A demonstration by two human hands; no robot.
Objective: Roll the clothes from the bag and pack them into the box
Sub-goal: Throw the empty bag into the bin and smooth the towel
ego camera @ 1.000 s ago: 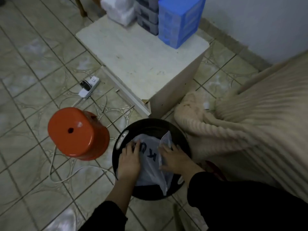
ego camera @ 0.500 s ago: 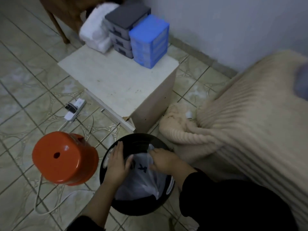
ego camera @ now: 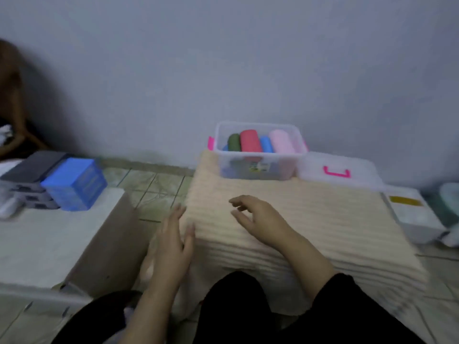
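Note:
A clear plastic box [ego camera: 258, 167] stands at the far side of a surface covered by a cream ribbed blanket [ego camera: 310, 219]. Inside it lie several rolled clothes: green [ego camera: 234, 142], red [ego camera: 250, 141], blue [ego camera: 266, 144] and pink [ego camera: 282, 141]. My left hand [ego camera: 173, 242] hovers at the blanket's left edge with straight fingers, holding nothing. My right hand [ego camera: 258, 217] hovers over the blanket with loosely curled fingers, empty. The bag is out of view.
The box's clear lid with a pink clasp [ego camera: 337, 172] lies to the right of the box. A white low table [ego camera: 49, 244] on the left carries blue [ego camera: 74, 183] and grey [ego camera: 32, 170] drawer units. A white box [ego camera: 417, 214] sits at far right. Tiled floor lies between.
Both hands have left the white plastic bag in the black bin and risen over the blanket. The view has swung up and right, away from the bin and orange stool.

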